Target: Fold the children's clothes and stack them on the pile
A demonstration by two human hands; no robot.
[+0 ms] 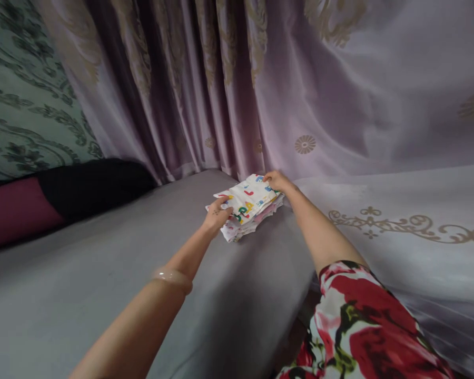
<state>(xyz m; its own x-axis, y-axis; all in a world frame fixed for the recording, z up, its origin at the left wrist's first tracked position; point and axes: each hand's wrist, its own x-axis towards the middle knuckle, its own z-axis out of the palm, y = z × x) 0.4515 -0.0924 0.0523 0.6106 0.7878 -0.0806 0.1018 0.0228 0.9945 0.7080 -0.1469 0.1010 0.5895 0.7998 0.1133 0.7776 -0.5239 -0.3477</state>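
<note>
Using the cloth stack (256, 223) as the reference; all sides are as seen in the head view. The stack is sitting on the grey bed (142, 263), close to the bed's far right corner and just beside the curtain (308, 95).

Top item: the printed cloth (247, 196), white with red, blue, green and yellow shapes. It's lying folded and roughly flat on the stack, at a slight slant. Under it, white and pinkish layers are showing along the near edge, which is running jagged. Can't count the layers.

Both hands are holding the printed cloth. Left hand (218, 215) is gripping at the stack's left end, thumb lying over the cloth, fingers around the edge. Right hand (277, 182) is pinching at the stack's far right corner, fingers bunched narrow; the exact fingertip contact isn't showing clearly.

Left forearm is wearing a pale bangle (173, 280), nearer the camera than the stack. Right arm is reaching out of a red floral sleeve (363, 321), near side and right of the stack.

Curtain is hanging behind the stack, lilac with gold motifs. Well left of the stack, a black and maroon cushion (95, 184) is lying along the bed's far edge, below the green patterned wall (27, 100).
</note>
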